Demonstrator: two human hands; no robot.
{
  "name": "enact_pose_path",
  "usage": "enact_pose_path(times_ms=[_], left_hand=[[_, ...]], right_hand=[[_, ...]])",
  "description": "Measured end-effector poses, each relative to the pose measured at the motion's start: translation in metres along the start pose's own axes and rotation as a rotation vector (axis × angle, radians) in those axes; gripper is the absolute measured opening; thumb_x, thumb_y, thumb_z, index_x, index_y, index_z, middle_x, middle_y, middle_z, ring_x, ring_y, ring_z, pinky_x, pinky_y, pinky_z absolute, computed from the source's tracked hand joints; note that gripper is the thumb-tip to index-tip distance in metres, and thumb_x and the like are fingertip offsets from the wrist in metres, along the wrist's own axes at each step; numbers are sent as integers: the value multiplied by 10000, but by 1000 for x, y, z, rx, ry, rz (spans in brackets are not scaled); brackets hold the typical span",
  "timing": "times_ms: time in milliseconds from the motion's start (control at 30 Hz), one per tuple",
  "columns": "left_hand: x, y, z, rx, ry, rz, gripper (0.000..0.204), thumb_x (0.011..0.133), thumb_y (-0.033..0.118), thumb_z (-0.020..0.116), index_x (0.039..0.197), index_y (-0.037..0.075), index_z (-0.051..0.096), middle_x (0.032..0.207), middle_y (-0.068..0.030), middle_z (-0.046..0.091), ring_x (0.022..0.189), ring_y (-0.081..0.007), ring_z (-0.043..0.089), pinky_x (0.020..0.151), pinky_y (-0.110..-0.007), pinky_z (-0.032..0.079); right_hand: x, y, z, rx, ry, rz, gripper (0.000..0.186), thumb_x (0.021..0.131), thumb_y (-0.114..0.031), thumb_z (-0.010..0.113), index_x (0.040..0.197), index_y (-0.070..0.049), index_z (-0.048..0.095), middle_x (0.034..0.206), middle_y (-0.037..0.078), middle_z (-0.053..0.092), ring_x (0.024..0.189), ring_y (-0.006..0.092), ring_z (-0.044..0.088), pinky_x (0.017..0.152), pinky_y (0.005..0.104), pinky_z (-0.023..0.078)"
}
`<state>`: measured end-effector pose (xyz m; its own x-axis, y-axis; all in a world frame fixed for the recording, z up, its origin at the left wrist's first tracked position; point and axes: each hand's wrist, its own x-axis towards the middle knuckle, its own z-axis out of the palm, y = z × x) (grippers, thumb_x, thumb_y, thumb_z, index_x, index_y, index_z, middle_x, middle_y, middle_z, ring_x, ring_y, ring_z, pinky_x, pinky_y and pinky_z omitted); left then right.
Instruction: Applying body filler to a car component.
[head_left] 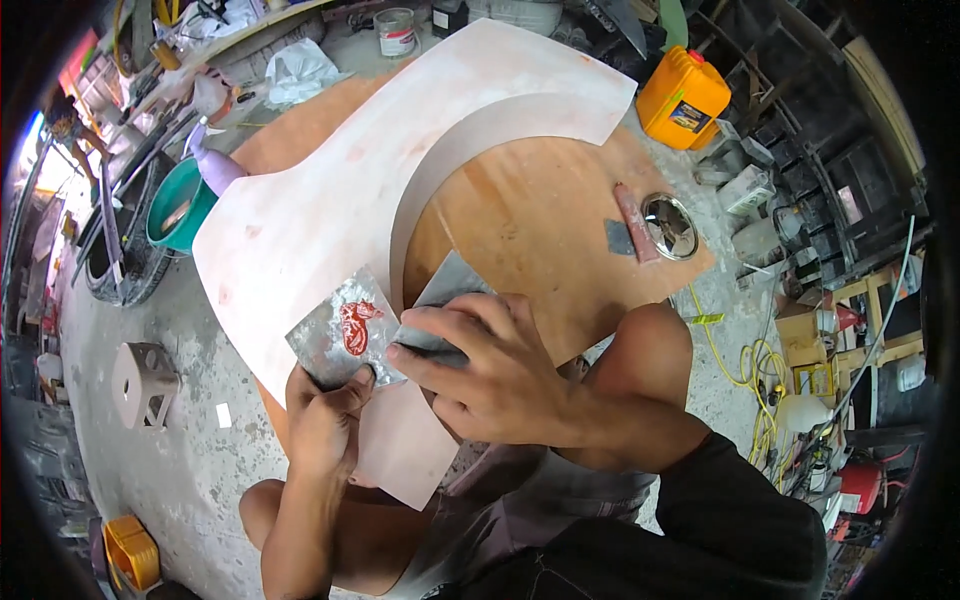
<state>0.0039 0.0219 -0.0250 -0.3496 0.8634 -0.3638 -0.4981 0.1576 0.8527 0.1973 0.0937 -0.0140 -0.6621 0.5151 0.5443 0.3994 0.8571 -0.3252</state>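
Black sleeve [745, 515] cloth on the person's right arm fills the lower right, closest to the view, with the bent legs beside it. Past it, both hands meet at the centre, above the near end of a large pale curved panel [320, 190] lying on a brown board [520, 230].

The left hand [325, 430] grips a flat metal plate [312, 335] by its near edge, thumb on top. On the plate sits a glossy blob of red paste [357, 328]. The right hand [505, 370] is closed around a flat grey sheet [448, 277], fingers laid across it; where its thumb presses is hard to tell. The sheet is just beside the plate, right of the paste.

Judging by looks, the plate is light, thin and fairly stiff, best pinched at the bare near edge where the thumb is, kept level. The paste seems soft and sticky, and would make any smeared spot slippery. The sheet looks light too, easiest held across its broad face, fingers clear of its far edge. The panel seems stiff; its arch rim would give a handhold.
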Motion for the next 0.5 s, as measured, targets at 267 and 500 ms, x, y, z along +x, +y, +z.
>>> enact_pose_path(times_ms=[267, 500], left_hand=[[2, -7, -5, -35, 10, -11, 333, 841, -117, 540, 1161, -28, 554, 1005, -83, 652, 891, -175, 644, 843, -334, 543], [2, 7, 12, -200, -142, -68, 445, 866, -105, 501, 1304, -41, 459, 1150, -130, 630, 1018, -238, 652, 962, -463, 544]], right_hand=[[-8, 4, 9, 78, -23, 12, 475, 682, -125, 678, 1155, -165, 696, 1284, 50, 554, 1114, 260, 499, 876, 456, 370], [1, 20, 0, 666, 41, 80, 516, 715, -86, 643, 1227, -16, 652, 1289, 213, 523, 1188, 305, 534, 1005, 392, 448]])
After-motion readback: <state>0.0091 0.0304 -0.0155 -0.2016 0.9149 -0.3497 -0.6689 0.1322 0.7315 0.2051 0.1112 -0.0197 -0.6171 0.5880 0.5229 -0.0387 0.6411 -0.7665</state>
